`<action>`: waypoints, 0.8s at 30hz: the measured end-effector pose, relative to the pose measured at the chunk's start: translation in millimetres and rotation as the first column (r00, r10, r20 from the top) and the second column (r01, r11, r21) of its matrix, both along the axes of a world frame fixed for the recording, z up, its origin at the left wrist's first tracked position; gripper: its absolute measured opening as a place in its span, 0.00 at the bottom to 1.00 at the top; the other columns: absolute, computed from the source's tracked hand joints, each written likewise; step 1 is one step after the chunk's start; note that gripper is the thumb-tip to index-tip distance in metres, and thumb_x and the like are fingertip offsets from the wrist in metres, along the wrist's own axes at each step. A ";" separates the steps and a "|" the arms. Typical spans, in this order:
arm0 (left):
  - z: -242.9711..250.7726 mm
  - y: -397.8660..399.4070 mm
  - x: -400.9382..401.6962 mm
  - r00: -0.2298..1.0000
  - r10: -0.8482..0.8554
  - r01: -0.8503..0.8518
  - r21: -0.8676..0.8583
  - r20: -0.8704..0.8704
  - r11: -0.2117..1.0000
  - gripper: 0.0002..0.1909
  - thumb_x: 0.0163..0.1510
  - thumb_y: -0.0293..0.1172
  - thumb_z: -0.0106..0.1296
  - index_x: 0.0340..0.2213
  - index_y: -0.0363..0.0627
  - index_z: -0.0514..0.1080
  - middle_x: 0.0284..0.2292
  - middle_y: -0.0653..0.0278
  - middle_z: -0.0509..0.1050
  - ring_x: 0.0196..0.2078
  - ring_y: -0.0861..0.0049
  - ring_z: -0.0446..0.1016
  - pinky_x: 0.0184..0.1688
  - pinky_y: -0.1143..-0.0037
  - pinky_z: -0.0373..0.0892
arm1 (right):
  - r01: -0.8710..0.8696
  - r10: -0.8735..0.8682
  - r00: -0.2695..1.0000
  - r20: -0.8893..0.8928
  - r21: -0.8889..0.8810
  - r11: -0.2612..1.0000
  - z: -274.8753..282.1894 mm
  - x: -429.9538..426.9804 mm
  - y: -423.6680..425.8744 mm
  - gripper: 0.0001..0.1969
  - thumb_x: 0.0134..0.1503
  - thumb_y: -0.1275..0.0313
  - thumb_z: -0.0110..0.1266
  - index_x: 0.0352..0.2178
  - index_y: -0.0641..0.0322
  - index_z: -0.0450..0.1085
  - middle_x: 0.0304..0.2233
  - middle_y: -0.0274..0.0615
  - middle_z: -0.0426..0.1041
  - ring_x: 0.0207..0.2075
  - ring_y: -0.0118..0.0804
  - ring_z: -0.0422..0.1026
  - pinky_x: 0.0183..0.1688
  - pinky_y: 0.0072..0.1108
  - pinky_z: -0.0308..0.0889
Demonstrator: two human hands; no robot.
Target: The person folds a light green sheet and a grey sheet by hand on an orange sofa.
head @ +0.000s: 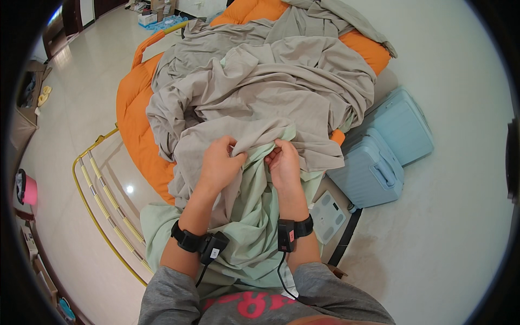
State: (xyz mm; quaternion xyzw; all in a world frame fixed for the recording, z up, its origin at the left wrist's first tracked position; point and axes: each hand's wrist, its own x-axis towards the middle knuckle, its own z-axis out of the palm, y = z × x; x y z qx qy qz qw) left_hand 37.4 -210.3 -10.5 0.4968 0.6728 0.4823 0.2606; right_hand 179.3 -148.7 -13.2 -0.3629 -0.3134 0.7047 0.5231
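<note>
A large beige and pale green cloth (268, 97) lies in loose folds over an orange padded cushion (136, 118). My left hand (222, 160) pinches a beige fold between thumb and fingers near the middle of the view. Just to its right, my right hand (283, 160) grips the pale green edge of the same cloth, with the thumb on top and the fingers curled. The green side hangs down between my forearms and over my lap. Parts of the fingers are hidden by the folds.
Two light blue suitcases (373, 170) stand at the right, beside a white bathroom scale (328, 217) on the floor. A yellow metal frame (91, 207) curves out at the left. Further left is a pink bin (30, 190). Boxes (147, 19) lie at the top left.
</note>
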 end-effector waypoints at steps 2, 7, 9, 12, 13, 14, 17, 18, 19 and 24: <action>-0.1 -1.4 0.2 0.999 -0.008 0.008 -0.001 -0.033 1.000 0.12 0.39 0.31 0.53 0.25 0.35 0.67 0.20 0.58 0.68 0.23 0.72 0.66 0.27 0.76 0.63 | 0.022 -0.022 0.999 0.025 -0.014 1.000 2.8 -0.6 -1.1 0.03 0.49 0.71 0.44 0.24 0.57 0.62 0.20 0.30 0.64 0.21 0.24 0.63 0.24 0.17 0.58; 4.6 -1.4 -0.6 0.994 -0.079 0.086 -0.094 0.075 0.992 0.09 0.42 0.31 0.52 0.23 0.37 0.67 0.18 0.66 0.66 0.22 0.82 0.62 0.25 0.80 0.60 | 0.044 -0.045 0.991 0.129 0.013 0.999 2.7 0.6 -0.3 0.03 0.50 0.70 0.44 0.24 0.56 0.62 0.20 0.29 0.64 0.21 0.23 0.63 0.23 0.16 0.58; 4.0 -0.6 -1.9 0.899 -0.130 0.178 -0.077 0.419 0.981 0.07 0.47 0.31 0.50 0.24 0.39 0.67 0.20 0.70 0.67 0.23 0.86 0.61 0.25 0.82 0.59 | 0.043 -0.044 0.991 0.126 0.010 0.999 0.0 2.1 1.2 0.03 0.50 0.70 0.44 0.24 0.56 0.62 0.20 0.29 0.64 0.21 0.23 0.63 0.23 0.16 0.58; 0.8 1.4 -3.3 0.776 -0.182 0.221 0.010 0.603 0.975 0.06 0.51 0.30 0.47 0.26 0.40 0.67 0.23 0.74 0.66 0.25 0.89 0.60 0.27 0.84 0.59 | 0.037 -0.035 0.996 0.076 -0.013 0.999 -1.7 3.5 2.0 0.03 0.50 0.70 0.44 0.24 0.56 0.62 0.20 0.29 0.64 0.21 0.24 0.63 0.23 0.16 0.57; 2.6 1.0 -3.3 0.777 -0.182 0.220 0.010 0.603 0.975 0.06 0.51 0.30 0.47 0.26 0.40 0.67 0.23 0.74 0.66 0.25 0.89 0.60 0.27 0.84 0.59 | 0.027 -0.025 0.998 0.066 -0.027 0.999 -1.3 3.4 2.0 0.03 0.50 0.70 0.44 0.24 0.56 0.62 0.20 0.30 0.64 0.21 0.24 0.63 0.23 0.16 0.58; 6.4 -0.1 -3.0 0.712 -0.193 0.225 0.040 0.675 0.973 0.07 0.52 0.30 0.46 0.27 0.40 0.67 0.24 0.74 0.67 0.26 0.89 0.61 0.29 0.85 0.59 | 0.017 -0.015 0.998 0.055 -0.041 0.999 -1.0 3.1 1.9 0.03 0.50 0.71 0.44 0.24 0.57 0.62 0.20 0.30 0.64 0.21 0.24 0.63 0.23 0.16 0.58; 9.4 0.4 0.5 0.598 -0.219 0.232 0.094 0.771 0.968 0.06 0.53 0.30 0.45 0.29 0.39 0.66 0.24 0.73 0.67 0.26 0.89 0.62 0.29 0.85 0.60 | 0.005 -0.005 1.000 0.004 -0.117 0.993 -5.0 5.0 6.2 0.03 0.50 0.70 0.44 0.24 0.56 0.62 0.19 0.30 0.64 0.21 0.24 0.63 0.23 0.16 0.57; 10.0 0.3 0.8 0.555 -0.231 0.231 0.118 0.799 0.966 0.06 0.53 0.29 0.45 0.29 0.39 0.66 0.24 0.72 0.67 0.25 0.89 0.62 0.28 0.85 0.60 | 0.005 -0.005 1.000 0.004 -0.117 0.993 -6.3 6.3 7.1 0.03 0.50 0.70 0.44 0.24 0.56 0.62 0.19 0.30 0.64 0.21 0.24 0.63 0.23 0.16 0.57; 10.2 0.5 0.7 0.555 -0.231 0.232 0.118 0.799 0.966 0.06 0.53 0.29 0.45 0.29 0.39 0.66 0.24 0.72 0.67 0.25 0.89 0.62 0.28 0.85 0.60 | -0.040 0.035 0.999 -0.041 -0.134 0.990 -7.5 8.3 8.2 0.03 0.50 0.70 0.44 0.24 0.56 0.62 0.19 0.30 0.65 0.21 0.24 0.63 0.23 0.16 0.56; 8.2 1.3 -0.8 0.530 -0.186 0.229 0.071 0.827 0.971 0.05 0.52 0.28 0.46 0.29 0.40 0.63 0.25 0.69 0.68 0.26 0.88 0.64 0.29 0.85 0.61 | -0.098 0.083 0.992 -0.092 -0.167 0.981 -3.5 8.0 7.2 0.04 0.49 0.69 0.45 0.24 0.55 0.62 0.19 0.30 0.65 0.20 0.24 0.62 0.22 0.15 0.55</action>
